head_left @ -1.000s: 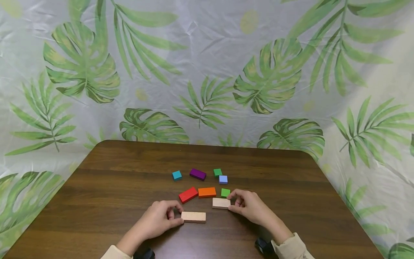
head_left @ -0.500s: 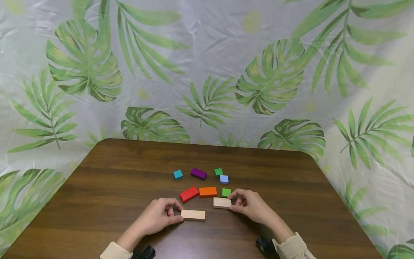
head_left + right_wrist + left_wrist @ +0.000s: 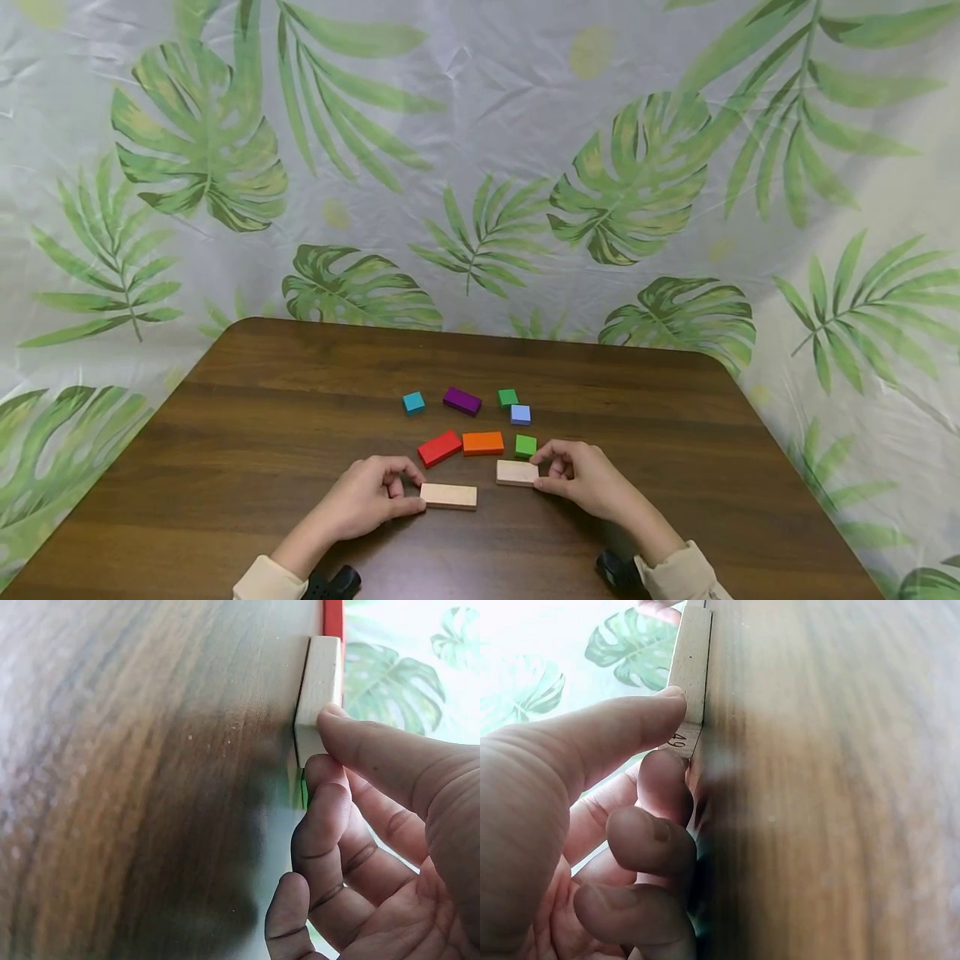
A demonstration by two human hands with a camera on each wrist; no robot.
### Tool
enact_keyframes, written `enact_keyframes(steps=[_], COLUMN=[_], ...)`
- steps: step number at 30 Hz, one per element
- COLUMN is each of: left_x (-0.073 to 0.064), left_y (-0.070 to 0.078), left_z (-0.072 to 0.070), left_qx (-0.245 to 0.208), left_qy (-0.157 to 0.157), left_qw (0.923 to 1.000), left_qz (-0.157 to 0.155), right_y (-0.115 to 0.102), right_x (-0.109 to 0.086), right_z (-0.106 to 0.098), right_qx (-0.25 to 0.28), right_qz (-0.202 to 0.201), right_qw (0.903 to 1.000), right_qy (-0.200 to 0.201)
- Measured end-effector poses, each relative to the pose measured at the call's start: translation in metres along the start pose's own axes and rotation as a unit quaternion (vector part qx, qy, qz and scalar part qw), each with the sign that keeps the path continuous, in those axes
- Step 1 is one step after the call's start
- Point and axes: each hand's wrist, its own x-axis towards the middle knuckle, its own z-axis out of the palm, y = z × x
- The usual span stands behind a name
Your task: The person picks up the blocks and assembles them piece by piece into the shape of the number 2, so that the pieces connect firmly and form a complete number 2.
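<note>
My left hand [image 3: 375, 500] pinches the left end of a plain wooden block [image 3: 448, 497] between thumb and fingertips. In the left wrist view a dark printed mark shows on the held end of that wooden block [image 3: 688, 667], which lies low along the table. My right hand [image 3: 581, 475] pinches the right end of a second plain wooden block [image 3: 517, 473]. This one sits a little farther away and to the right, with a gap between the two. Just behind it is a bright green block [image 3: 526, 446]. In the right wrist view the second block [image 3: 319, 682] is along the tabletop.
A red block [image 3: 439, 448] and an orange block [image 3: 482, 443] lie beyond the wooden ones. Farther back are a teal block [image 3: 413, 403], a purple block [image 3: 462, 401], a darker green block [image 3: 507, 397] and a light blue block [image 3: 521, 415]. A leaf-patterned curtain [image 3: 510, 108] hangs behind the table [image 3: 300, 358].
The left wooden block has shifted slightly away from the person with the left hand. The right one has moved a touch towards the person. Both grips stay; the head view has drifted slightly.
</note>
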Motion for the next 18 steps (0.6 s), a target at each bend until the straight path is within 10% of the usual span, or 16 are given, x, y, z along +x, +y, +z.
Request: enact_keyframes(steps=[18], left_x=[0.0005], left_y=[-0.0014], left_z=[0.0003], left_qx=[-0.005], left_qy=[0.001], left_qw=[1.0], left_qz=[-0.006], right_y=[-0.0067], right_x=[-0.0093], right_z=[0.0035], right_qx=[-0.014], right_qz=[-0.014], right_qw=[0.9997], right_qy=[-0.016])
